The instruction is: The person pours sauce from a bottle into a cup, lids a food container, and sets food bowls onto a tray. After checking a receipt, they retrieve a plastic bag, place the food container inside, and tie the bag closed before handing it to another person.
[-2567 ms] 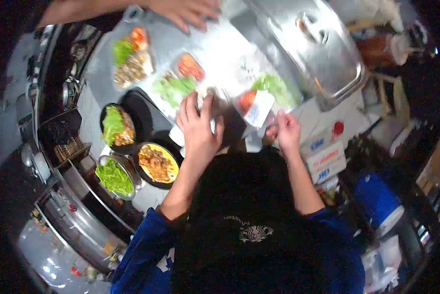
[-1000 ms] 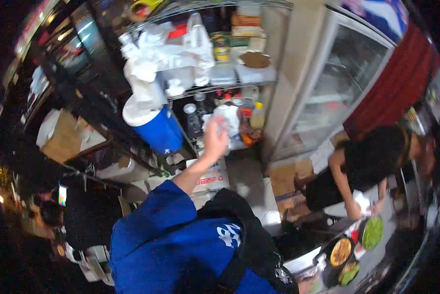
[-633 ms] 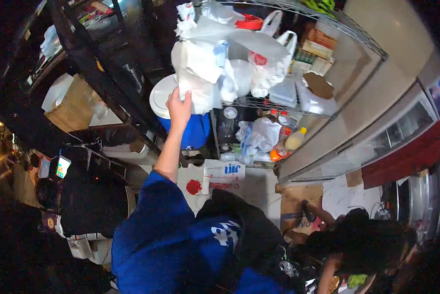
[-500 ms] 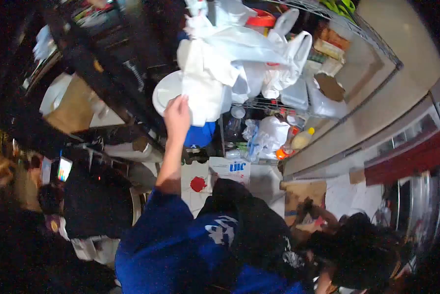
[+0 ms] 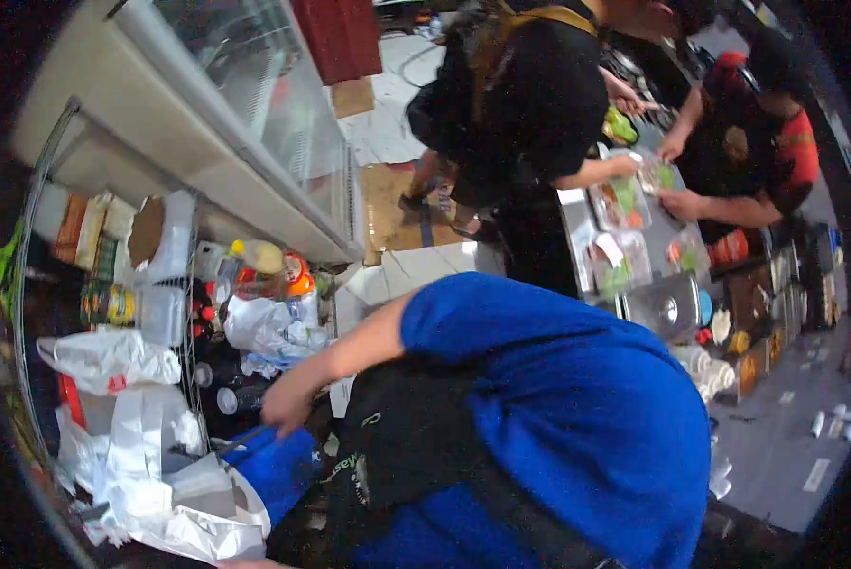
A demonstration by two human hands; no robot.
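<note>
My right hand (image 5: 288, 403), smeared by motion, reaches over the lower left part of the view. It is right at the top of a blue bag (image 5: 278, 469), beside dark bottles with clear caps (image 5: 242, 398). Of my left hand (image 5: 248, 564) only a sliver shows at the bottom edge, against a crumpled white plastic bag (image 5: 193, 531); its fingers are hidden. More white plastic bags (image 5: 136, 441) pile up on the wire rack by a rounded white rim (image 5: 253, 498).
A wire rack (image 5: 41, 171) holds cartons (image 5: 92, 228), a clear container (image 5: 163, 316) and a yellow-capped bottle (image 5: 258, 255). Behind is a glass-door fridge (image 5: 255, 104). Two people (image 5: 539, 104) (image 5: 743, 142) handle food trays (image 5: 625, 204) on a counter at the right.
My view has swung round to the right, bringing two people and the counter in. My left hand, earlier on the white stack, is now nearly out of view; my right hand has come in.
</note>
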